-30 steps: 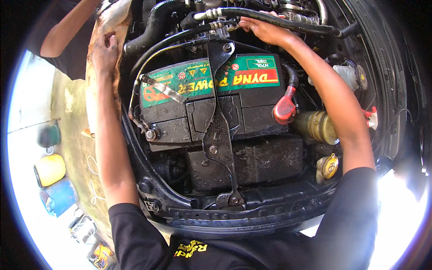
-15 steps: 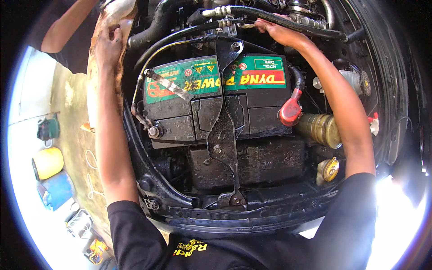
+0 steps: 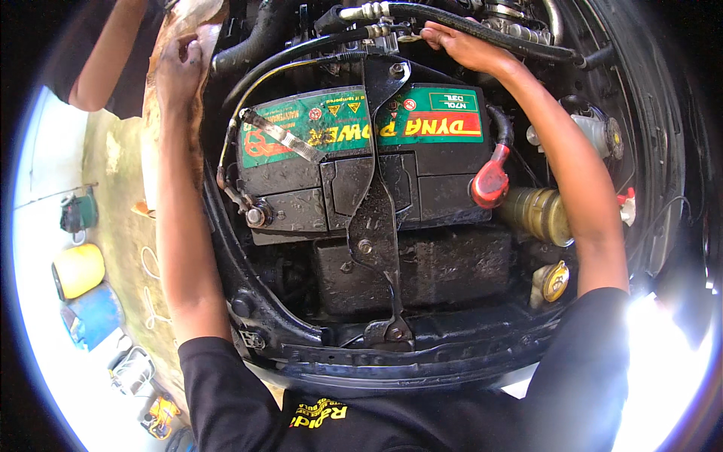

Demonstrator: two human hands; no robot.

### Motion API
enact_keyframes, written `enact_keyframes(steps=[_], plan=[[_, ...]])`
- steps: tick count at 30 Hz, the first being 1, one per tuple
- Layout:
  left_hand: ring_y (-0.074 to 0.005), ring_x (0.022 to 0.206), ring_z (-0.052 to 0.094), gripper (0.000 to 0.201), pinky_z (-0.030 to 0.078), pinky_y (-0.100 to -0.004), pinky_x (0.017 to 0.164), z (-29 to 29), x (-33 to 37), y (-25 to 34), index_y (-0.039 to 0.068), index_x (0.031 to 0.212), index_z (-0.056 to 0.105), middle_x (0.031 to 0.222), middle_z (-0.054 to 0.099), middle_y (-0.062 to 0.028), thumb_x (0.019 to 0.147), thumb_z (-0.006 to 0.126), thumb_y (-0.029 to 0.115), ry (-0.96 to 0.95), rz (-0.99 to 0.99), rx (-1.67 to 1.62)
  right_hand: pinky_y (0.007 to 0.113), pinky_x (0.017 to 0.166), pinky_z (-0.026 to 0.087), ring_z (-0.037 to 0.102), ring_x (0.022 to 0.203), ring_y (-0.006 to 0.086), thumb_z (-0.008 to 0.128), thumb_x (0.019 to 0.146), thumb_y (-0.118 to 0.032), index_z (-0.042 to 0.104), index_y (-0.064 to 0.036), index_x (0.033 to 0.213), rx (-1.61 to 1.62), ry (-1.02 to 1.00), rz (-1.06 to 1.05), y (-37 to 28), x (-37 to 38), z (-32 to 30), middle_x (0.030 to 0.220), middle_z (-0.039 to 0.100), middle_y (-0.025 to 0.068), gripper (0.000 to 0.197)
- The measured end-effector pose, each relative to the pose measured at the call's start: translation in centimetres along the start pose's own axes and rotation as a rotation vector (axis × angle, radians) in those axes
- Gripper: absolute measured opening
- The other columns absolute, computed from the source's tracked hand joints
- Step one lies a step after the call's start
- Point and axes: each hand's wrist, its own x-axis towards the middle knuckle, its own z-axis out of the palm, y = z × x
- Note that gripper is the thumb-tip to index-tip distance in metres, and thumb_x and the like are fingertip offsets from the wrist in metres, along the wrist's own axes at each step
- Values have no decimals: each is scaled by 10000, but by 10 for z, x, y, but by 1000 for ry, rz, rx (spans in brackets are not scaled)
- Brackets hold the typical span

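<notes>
My left hand [image 3: 179, 74] rests on a worn brown-and-white cover [image 3: 162, 124] along the left fender. Its fingers are bent and somewhat apart, with nothing seen in them. My right hand [image 3: 461, 47] reaches over the battery's far right side, just under a thick black hose [image 3: 482, 32]. Its fingers are closed around a small shiny metal piece [image 3: 409, 38], of which only the end shows; its kind is unclear. Below lies a black car battery [image 3: 444, 169] with a green label, crossed by a black metal hold-down bracket [image 3: 373, 215].
A red-capped terminal [image 3: 489, 181] is on the battery's right, a bare clamp [image 3: 257, 216] on its left. A yellow cap [image 3: 556, 281] and brownish cylinder [image 3: 538, 211] stand right. Another person's arm [image 3: 109, 56] is far left. A yellow container [image 3: 79, 271] stands on the floor.
My right hand has shifted slightly left along the hose, still closed on the metal piece. My left hand stays on the cover. The other person's arm has moved a little.
</notes>
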Motion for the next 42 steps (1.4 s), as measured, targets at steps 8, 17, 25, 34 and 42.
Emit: enact_keyframes(steps=[8, 17, 25, 34, 42], plan=[[-342, 1109, 753, 345, 571, -436, 987, -8, 1, 2, 76, 1258, 750, 1199, 773, -205, 1031, 642, 312, -6, -26, 54, 399, 666, 440, 537, 671, 182, 622, 1085, -435, 682, -73, 826, -182, 11, 107, -27, 1, -25, 674, 583, 61, 450], [-377, 1110, 745, 360, 568, -450, 989, -4, 1, 2, 78, 1266, 755, 1208, 758, -229, 1027, 634, 319, -19, -27, 14, 353, 716, 418, 445, 717, 147, 535, 1142, -436, 573, -74, 838, -117, -160, 47, -16, -3, -15, 712, 469, 21, 474], [-367, 1147, 734, 353, 560, -442, 1007, -4, 1, 3, 90, 1268, 755, 1225, 762, -210, 1030, 629, 319, -23, -22, 7, 328, 747, 408, 410, 758, 149, 462, 1172, -460, 541, -78, 933, 29, -218, 84, -23, -4, -5, 786, 429, -7, 458], [-354, 1175, 732, 384, 549, -427, 1030, -4, 1, 1, 59, 1282, 740, 1253, 762, -211, 1042, 622, 334, -46, -32, 45, 352, 730, 415, 413, 740, 161, 445, 1173, -463, 541, -72, 917, -27, -242, 238, -42, -13, -15, 770, 436, -18, 478], [-337, 1195, 729, 415, 534, -407, 1057, -1, 3, -20, 56, 1307, 744, 1265, 766, -201, 1050, 615, 355, -49, 22, 7, 379, 738, 439, 462, 750, 183, 444, 1173, -467, 571, -44, 927, -55, -223, 153, -48, -3, -4, 767, 477, 18, 505]])
